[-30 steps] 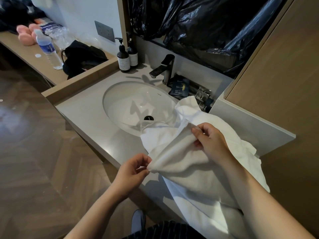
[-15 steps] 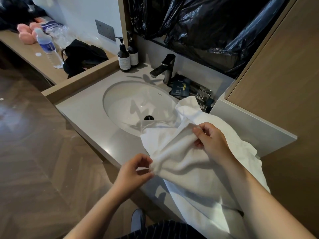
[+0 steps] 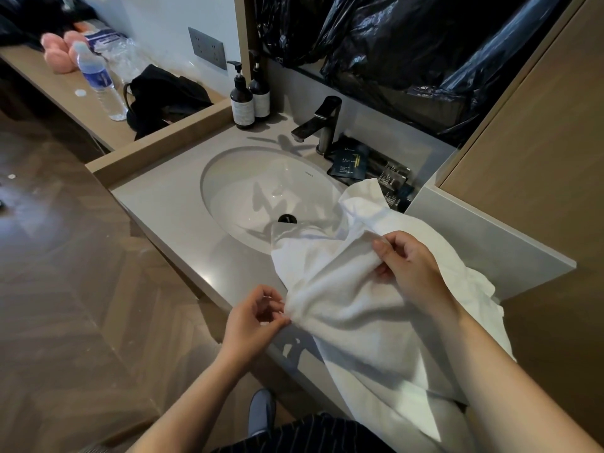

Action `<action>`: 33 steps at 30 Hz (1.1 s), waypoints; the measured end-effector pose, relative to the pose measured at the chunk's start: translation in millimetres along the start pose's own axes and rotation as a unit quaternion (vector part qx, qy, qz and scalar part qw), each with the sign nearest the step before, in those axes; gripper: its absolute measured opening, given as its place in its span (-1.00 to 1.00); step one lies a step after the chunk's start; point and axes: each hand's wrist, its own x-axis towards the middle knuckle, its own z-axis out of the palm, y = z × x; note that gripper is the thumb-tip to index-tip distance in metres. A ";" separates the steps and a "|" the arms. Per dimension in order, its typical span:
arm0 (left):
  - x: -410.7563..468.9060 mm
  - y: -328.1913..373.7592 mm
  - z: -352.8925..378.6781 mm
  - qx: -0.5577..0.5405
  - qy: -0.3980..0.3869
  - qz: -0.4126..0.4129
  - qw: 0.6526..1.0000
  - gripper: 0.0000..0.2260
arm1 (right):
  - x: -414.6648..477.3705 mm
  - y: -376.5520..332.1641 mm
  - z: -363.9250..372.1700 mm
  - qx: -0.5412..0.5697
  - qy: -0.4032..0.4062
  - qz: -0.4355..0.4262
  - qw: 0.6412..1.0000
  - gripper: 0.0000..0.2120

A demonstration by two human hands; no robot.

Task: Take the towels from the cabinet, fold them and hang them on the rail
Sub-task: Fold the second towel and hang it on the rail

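A crumpled white terry towel (image 3: 343, 305) is lying across the near right corner of a grey stone bench (image 3: 170, 210). One end is reaching up past the rim of the oval white sink basin (image 3: 248, 191), while the other is spilling over the front edge and hanging toward the person's lap.

The right hand (image 3: 408, 266) is pinching a raised fold near the towel's middle, its grip closed on the cloth between thumb and curled fingers. The left hand (image 3: 251, 318) is nipping the towel's near left edge at the bench front, its grip likewise closed on the fabric.

The stretch of towel between the two grips is running diagonally, low left to upper right, and sagging rather than pulling taut. The coming fold therefore appears to be turning on drawing the hands apart along that line. The left hand is looking the nearer to a free edge. No rail is showing in view.

Behind the basin, a dark metal tap (image 3: 323, 125), two dark pump bottles (image 3: 242, 106) and dark sachets (image 3: 351, 161) are sitting on the bench. A clear plastic water bottle (image 3: 101, 83) and a black bag (image 3: 163, 96) are resting on the wooden shelf (image 3: 55, 83) at left.
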 end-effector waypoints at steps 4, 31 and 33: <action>3.7 14.9 -29.3 0.096 -0.018 0.110 0.989 -0.68 | 3.0 -1.7 -1.3 0.013 -0.006 0.005 1.000 -0.83; 4.7 4.7 -11.7 0.248 -0.147 -0.029 0.957 -0.42 | 17.8 2.9 31.6 -0.132 -0.129 0.026 0.983 -0.84; 6.3 5.0 -5.1 0.199 -0.125 -0.046 0.971 -0.43 | 23.7 2.0 35.5 -0.183 -0.121 0.004 0.976 -0.85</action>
